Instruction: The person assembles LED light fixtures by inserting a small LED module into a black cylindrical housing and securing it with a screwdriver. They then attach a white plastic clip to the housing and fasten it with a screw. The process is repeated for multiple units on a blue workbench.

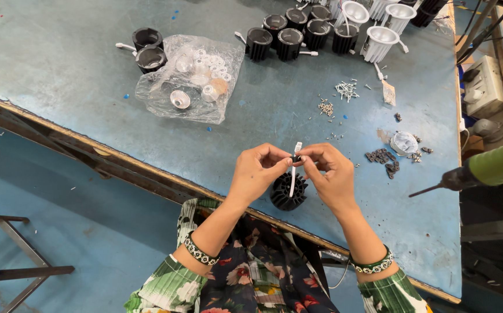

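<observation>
- Workbench (pixel 77 64): blue-painted metal top with worn edges. It carries all parts in view. The person works at its near edge.
- Clear plastic bag (pixel 190 78): lies on the far left of the bench and holds small white rings and silver reflector cups. Two black housings (pixel 149 50) stand just beside it.
- Row of finned housings (pixel 297 32): black units at the far edge, with white ones (pixel 381 40) to their right. They are well apart from the hands.
- Power drill (pixel 483 169): green body, bit pointing left, at the right edge of the bench.
- Black finned heat-sink housing (pixel 289 192): stands on the bench at the near edge, directly under both hands and between the wrists.
- Left hand (pixel 257 171): fingers curled in, thumb and forefinger pinched on the white wire lead (pixel 293 168) near its black collar.
- Right hand (pixel 332 174): likewise closed in a pinch on the same lead from the other side. The lead's white connector tip sticks up above the fingers.
- Technique, as a judgement: keep the pinch close to the collar and hold the lead straight above the housing, so the lower run hanging into the fins does not kink.
- Loose screws (pixel 344 90) and small dark fittings (pixel 381 156): scattered right of centre, near but not touching the hands.
</observation>
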